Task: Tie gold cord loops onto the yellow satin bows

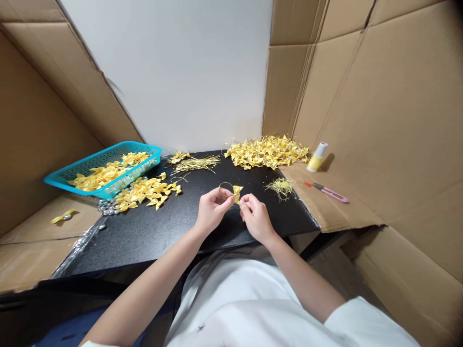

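- My left grip (pixel 212 208) is closed on a small yellow bow (pixel 237 192), fingers at its left side, with a thin cord (pixel 226 183) looping up beside the fingertips.
- My right grip (pixel 256 216) pinches the same bow at its lower right edge; the fingers hide the exact contact.
- The bow sits between my two hands, raised above the black counter (pixel 173 236), near its front edge.
- To my left, a blue basket (pixel 54 180) holds yellow ribbons (pixel 103 176), tilted with its far right corner higher.
- Just beside it on the counter lies a loose pile (pixel 144 192) of more yellow pieces, with shiny beads (pixel 106 207) at its left end.
- Farther back are a bundle of gold strings (pixel 196 165) and, to the right, a big heap (pixel 269 152) of bows with strings.
- Nearer on the right lie thin clippings (pixel 280 188).
- On the cardboard (pixel 307 207) at right, a spool (pixel 317 157) stands upright behind a pink-handled cutter (pixel 331 193).
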Demonstrator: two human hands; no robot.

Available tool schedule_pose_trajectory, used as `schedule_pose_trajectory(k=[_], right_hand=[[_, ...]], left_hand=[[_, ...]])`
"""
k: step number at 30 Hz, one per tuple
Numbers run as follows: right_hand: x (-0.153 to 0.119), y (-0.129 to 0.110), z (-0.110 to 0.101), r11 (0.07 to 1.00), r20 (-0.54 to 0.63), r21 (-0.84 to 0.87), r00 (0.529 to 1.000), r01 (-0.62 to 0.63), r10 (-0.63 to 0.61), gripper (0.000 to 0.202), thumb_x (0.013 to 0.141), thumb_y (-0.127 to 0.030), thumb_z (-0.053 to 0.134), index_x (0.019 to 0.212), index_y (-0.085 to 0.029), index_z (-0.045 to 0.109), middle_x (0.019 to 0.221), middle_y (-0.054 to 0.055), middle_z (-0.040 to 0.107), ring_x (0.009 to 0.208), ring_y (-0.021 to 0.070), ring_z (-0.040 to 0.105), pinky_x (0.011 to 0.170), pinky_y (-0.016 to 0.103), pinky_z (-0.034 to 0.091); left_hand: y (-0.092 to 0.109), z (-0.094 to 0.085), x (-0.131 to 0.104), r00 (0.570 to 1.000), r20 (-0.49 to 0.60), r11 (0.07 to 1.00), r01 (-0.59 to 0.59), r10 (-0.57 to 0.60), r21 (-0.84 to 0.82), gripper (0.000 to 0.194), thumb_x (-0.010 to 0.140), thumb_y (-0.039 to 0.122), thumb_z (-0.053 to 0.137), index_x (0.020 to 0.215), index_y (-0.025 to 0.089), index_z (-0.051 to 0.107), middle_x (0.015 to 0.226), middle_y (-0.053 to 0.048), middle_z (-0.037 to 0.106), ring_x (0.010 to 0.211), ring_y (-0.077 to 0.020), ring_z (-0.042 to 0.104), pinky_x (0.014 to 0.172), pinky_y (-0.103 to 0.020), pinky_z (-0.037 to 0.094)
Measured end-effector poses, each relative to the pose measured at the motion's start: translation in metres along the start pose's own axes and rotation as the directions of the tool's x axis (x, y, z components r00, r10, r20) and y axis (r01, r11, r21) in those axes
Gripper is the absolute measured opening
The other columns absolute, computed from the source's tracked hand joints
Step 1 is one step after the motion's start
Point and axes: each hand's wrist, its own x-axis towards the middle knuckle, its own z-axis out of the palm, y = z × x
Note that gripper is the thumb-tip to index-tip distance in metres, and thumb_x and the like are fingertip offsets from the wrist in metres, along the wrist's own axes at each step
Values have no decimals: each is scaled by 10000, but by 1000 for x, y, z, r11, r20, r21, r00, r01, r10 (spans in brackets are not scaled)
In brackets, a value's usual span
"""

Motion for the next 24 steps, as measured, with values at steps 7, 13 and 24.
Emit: schedule_pose_trajectory(k=[7, 13, 24], right_hand=[[0, -2, -1, 1000, 1, 3, 1000, 2, -2, 196, 913, -357, 438, 795, -206, 482, 527, -55, 487, 456, 95, 433, 513, 219, 329], [-1, -1, -1, 1000, -8, 6, 1000, 8, -8, 191, 905, -354, 442, 794, -205, 486, 527, -55, 481, 455, 95, 424, 502, 217, 320], [-1, -3, -1, 1000, -6, 7, 1000, 13, -13, 198, 911, -354, 447, 784, -208, 486, 537, -50, 474, 469, 98, 416, 509, 219, 316]], left_hand=[[-1, 0, 0, 1000, -5, 1000, 0, 0, -12, 178, 741, 307, 709, 707, 142, 650, 609, 8, 629, 521, -78, 530, 525, -182, 432], [1, 0, 0, 1000, 11, 1000, -5, 5, -7, 151, 740, 279, 700, 701, 144, 646, 600, 6, 632, 517, -81, 539, 525, -183, 441], [1, 0, -1, 999, 39, 1000, -3, 4, -13, 141, 733, 269, 705, 693, 147, 646, 614, 5, 644, 520, -80, 540, 528, -186, 442]])
